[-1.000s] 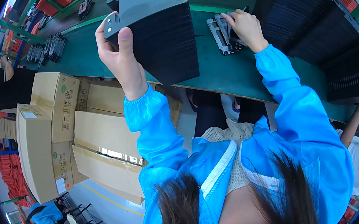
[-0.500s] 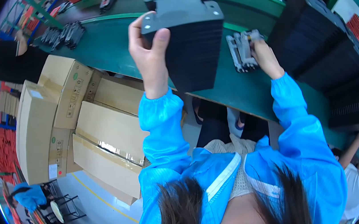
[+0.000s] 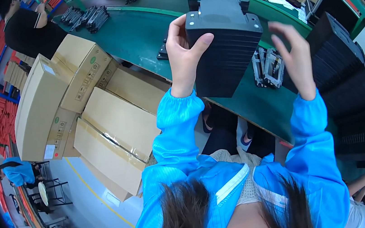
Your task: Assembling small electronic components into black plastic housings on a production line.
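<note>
A tall stack of black plastic trays (image 3: 226,58) stands at the near edge of the green bench. My left hand (image 3: 184,61) grips its upper left corner, the thumb on the near side and the fingers behind. To the right of the stack lie grey frame-like parts (image 3: 272,68) side by side on the bench. My right hand (image 3: 295,52) is lifted just beyond their right side, fingers apart and slightly blurred, holding nothing. A dark part (image 3: 162,51) shows partly behind my left hand.
More black tray stacks (image 3: 344,80) fill the right side of the bench. Cardboard boxes (image 3: 113,122) are piled at the left. Farther along the green bench (image 3: 132,40) lie heaps of grey parts (image 3: 91,18). A person in black (image 3: 28,30) stands at the far left.
My right hand has let go of the grey parts and lifted away, opening. The left hand still holds the tray stack. The whole view has shifted, with the stack now farther right.
</note>
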### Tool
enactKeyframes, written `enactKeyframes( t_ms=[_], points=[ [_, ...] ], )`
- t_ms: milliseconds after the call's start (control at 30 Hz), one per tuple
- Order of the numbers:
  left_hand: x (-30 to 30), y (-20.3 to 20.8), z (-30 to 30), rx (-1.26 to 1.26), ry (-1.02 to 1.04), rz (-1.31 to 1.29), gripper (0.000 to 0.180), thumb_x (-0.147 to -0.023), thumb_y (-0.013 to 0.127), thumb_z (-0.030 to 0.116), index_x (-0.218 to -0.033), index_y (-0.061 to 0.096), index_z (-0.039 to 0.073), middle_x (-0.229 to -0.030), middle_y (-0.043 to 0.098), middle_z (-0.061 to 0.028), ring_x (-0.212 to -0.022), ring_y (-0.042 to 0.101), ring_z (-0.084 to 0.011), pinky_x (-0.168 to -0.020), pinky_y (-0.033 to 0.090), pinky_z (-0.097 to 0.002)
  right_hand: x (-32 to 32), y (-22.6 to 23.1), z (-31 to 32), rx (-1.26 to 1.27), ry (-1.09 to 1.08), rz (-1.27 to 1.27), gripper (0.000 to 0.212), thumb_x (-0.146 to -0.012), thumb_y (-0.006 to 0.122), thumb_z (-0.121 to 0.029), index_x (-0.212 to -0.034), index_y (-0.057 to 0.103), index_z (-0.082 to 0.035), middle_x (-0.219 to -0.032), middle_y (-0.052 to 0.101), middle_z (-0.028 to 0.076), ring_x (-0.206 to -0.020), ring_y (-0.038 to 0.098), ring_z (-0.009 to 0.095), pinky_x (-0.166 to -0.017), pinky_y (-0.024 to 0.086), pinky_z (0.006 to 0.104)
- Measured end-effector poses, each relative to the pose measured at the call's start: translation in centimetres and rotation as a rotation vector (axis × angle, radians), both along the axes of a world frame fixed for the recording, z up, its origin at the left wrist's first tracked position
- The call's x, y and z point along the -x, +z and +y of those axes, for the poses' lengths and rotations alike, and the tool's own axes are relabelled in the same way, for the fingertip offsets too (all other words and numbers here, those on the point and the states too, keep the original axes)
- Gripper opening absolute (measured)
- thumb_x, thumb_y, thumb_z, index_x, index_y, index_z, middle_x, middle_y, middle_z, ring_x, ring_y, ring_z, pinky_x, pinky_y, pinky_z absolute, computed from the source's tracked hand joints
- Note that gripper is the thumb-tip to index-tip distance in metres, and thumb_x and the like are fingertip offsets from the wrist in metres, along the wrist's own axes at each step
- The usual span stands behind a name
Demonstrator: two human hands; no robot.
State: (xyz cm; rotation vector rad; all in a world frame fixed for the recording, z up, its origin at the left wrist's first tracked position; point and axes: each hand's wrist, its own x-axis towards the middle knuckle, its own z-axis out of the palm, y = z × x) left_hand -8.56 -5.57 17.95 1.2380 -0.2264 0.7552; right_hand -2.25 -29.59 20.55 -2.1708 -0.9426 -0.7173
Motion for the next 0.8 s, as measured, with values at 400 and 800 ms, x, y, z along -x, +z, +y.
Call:
enactKeyframes(
  t_ms=[400,800],
  points=[
    [-0.5,-0.7,0.4,0.087,-0.133,-0.012,0.051,-0.073,0.081,0.009,-0.115,0.053,0.000,-0.104,0.059,-0.0064,-0.096,0.056,-0.0126,-0.088,0.045,-0.0258,0.9,7.5,10.9,0.448,0.352,-0.211,0.043,-0.087,0.067,-0.029,-0.120,0.059,-0.003,-0.109,0.057,0.012,-0.103,0.059,0.025,-0.084,0.050,0.0330],
    [-0.4,-0.5,0.5,0.052,-0.143,-0.025,0.051,-0.071,0.083,0.013,-0.112,0.054,0.001,-0.101,0.059,-0.0052,-0.093,0.057,-0.0126,-0.088,0.046,-0.0259,0.1,12.2,9.0,0.023,0.477,0.209,0.034,-0.093,0.059,-0.031,-0.116,0.061,-0.005,-0.103,0.060,0.009,-0.098,0.057,0.020,-0.081,0.048,0.0304]
  ],
)
